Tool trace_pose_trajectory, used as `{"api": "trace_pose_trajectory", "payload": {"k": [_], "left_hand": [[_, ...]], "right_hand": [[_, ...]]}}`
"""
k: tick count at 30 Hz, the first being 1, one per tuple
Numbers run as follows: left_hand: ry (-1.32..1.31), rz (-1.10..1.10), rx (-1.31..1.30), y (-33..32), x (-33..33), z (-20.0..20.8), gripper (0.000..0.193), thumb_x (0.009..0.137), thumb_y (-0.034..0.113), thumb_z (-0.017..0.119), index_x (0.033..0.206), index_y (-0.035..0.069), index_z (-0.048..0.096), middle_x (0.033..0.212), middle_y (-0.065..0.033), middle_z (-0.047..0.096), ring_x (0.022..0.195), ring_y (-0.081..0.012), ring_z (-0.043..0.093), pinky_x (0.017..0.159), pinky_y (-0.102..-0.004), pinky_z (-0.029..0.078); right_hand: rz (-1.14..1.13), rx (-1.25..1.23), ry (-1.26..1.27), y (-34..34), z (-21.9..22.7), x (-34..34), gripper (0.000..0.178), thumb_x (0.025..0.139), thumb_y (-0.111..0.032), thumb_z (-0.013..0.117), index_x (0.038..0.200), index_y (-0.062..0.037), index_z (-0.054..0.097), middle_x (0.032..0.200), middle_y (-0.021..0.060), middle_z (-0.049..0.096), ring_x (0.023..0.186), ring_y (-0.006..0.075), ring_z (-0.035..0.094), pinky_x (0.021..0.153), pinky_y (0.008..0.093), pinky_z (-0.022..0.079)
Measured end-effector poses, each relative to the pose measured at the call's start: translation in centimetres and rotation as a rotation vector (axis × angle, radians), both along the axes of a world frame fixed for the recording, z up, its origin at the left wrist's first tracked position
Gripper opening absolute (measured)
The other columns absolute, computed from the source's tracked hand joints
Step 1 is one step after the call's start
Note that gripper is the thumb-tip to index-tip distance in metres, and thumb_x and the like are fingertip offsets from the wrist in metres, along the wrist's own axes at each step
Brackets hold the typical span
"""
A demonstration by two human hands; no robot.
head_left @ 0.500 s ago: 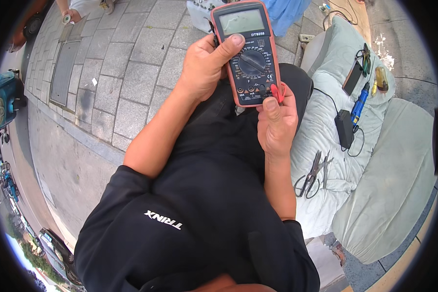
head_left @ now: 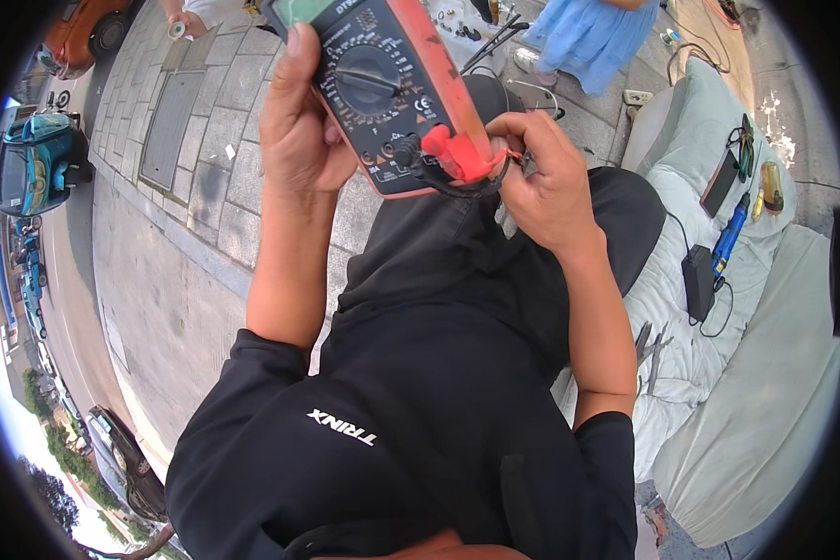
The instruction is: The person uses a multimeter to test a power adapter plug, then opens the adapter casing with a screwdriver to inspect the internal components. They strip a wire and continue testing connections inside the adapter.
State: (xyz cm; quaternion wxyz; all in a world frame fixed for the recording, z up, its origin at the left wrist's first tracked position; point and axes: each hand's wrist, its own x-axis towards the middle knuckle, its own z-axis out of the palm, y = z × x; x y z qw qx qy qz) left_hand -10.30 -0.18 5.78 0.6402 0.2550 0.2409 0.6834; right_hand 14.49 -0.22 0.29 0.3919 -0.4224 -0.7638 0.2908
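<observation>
A digital multimeter [head_left: 411, 56] with a red rim, a black face and a round dial is held up over my lap, tilted. My left hand [head_left: 299, 135] is closed around its left side, thumb on the front edge by the screen. Red plugs [head_left: 457, 154] sit at the lower right of the meter, beside a black plug [head_left: 408, 149]. Below them a black lead [head_left: 471, 191] bends toward my right hand [head_left: 546, 177]. Those fingers pinch the test leads close to the red plugs. The screen is partly cut off by the picture's top edge.
To my right, a pale cloth-covered seat [head_left: 672, 411] bears a blue soldering iron [head_left: 733, 233], a black adapter [head_left: 697, 280], a phone-like dark slab [head_left: 719, 191], a yellowish bottle [head_left: 772, 187] and scissors [head_left: 642, 345]. Ahead are a person in a blue skirt [head_left: 593, 37] and another person's hand [head_left: 189, 23].
The multimeter has moved left and closer, tilting more. My right hand has shifted from its lower edge to the leads at its right. My left hand still holds the meter.
</observation>
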Motion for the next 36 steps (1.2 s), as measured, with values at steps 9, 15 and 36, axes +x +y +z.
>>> {"api": "trace_pose_trajectory", "payload": {"k": [9,15,36], "left_hand": [[-0.104,0.401,0.074,-0.8,-3.7,2.5,0.060,0.108,0.046,0.059,0.142,-0.003,0.054,0.112,-0.0147,0.071,0.062,-0.0213,0.066,0.054,-0.0317,0.054],[-0.209,0.174,0.006,0.3,-7.9,-3.3,0.038,0.111,0.036,0.058,0.131,0.004,0.065,0.113,-0.0125,0.077,0.062,-0.0148,0.060,0.057,-0.0286,0.051],[0.689,-0.422,-0.185,1.4,6.6,-9.3,0.049,0.107,0.027,0.070,0.141,-0.008,0.060,0.122,-0.0105,0.074,0.110,-0.0144,0.070,0.097,-0.0302,0.058]], "right_hand": [[-0.533,-0.207,0.557,10.1,-5.2,9.6,0.038,0.106,-0.034,0.072,0.106,0.0031,0.078,0.092,0.0069,0.075,0.085,0.0144,0.070,0.084,0.0320,0.056],[-0.778,0.154,0.602,5.2,6.5,16.1,0.051,0.103,-0.041,0.075,0.100,0.0098,0.072,0.081,0.0107,0.069,0.062,0.0119,0.059,0.057,0.0263,0.049],[-0.204,-0.687,0.177,-5.5,2.5,10.1,0.038,0.107,-0.027,0.072,0.128,0.0035,0.070,0.095,-0.0023,0.069,0.086,0.0072,0.060,0.078,0.0246,0.049]]}}
